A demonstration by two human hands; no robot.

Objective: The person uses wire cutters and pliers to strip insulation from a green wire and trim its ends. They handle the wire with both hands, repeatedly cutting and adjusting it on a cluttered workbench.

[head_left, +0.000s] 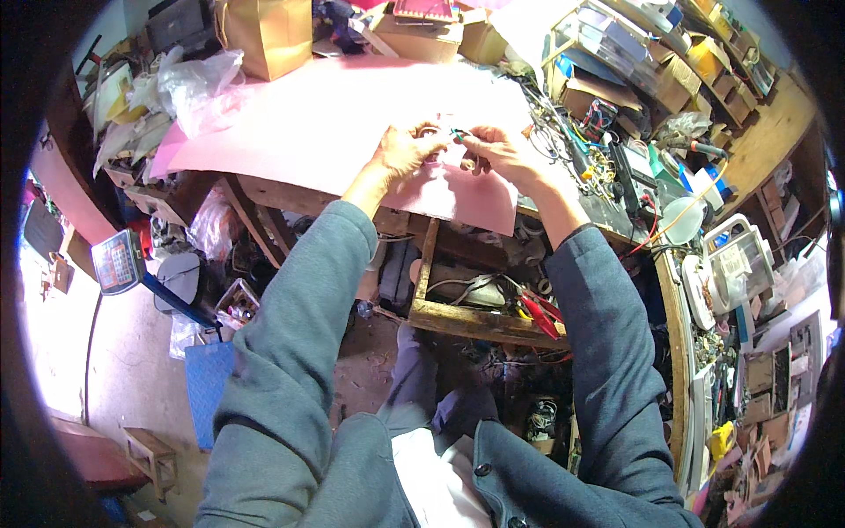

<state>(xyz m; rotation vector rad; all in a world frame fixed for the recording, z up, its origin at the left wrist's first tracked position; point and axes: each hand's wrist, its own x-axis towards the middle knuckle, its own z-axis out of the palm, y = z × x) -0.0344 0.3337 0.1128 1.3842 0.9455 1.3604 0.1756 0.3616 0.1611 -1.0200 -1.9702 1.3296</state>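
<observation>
Over a pink sheet on the bench, my left hand is closed around a small object that is too small and washed out to name. Just right of it, my right hand has its fingers pinched on a small dark, greenish piece beside that object. The two hands are close together near the middle of the view, and their fingers partly hide what they hold.
A paper bag and plastic bag stand back left. Tangled cables, tools and boxes crowd the right. Below is an open drawer with red-handled pliers. A blue-legged scale display is at left.
</observation>
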